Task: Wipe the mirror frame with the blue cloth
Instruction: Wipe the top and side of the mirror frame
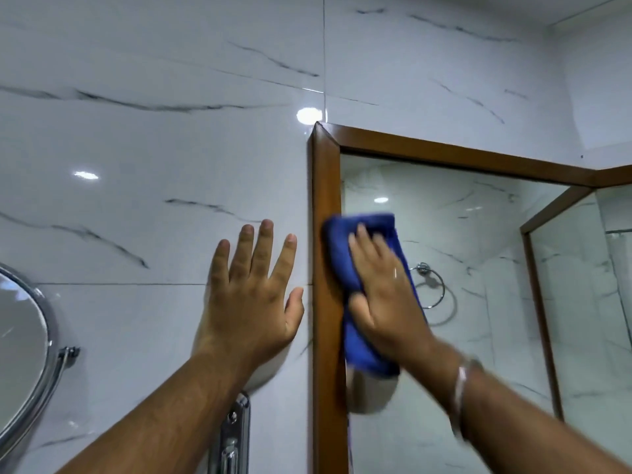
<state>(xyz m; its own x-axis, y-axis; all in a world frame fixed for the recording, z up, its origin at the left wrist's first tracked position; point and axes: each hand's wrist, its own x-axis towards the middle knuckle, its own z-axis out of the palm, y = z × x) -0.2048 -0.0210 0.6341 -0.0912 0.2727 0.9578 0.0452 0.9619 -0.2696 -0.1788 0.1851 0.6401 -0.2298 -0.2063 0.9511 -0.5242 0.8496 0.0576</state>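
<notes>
Marble-look wall tiles (pixel 136 148) all round, wooden mirror frame (pixel 326 268) set against them, mirror glass (pixel 461 268) inside it.

Right hand (pixel 386 292) presses the blue cloth (pixel 342 254) flat with fingers spread — no pinch, the palm is pinning it. The cloth sits across the inner edge of the frame's left upright, partly on the wood and mostly over the glass. Left hand (pixel 256 295) is open, palm flat on the tile just beside the frame, holding nothing.

Risks, as I judge them:
- Cloth rides mostly on the glass, so a stroke may smear the mirror and miss the frame's outer face.
- Flat-palm hold only — it could slip and bunch up, or drop.
- Glossy tile under the bracing hand; if it slides, balance goes.
- Round chrome mirror (pixel 24 354) and a chrome wall fitting (pixel 236 436) sit low left, near the left forearm — easy to knock.

No brands, labels or writing readable anywhere.
</notes>
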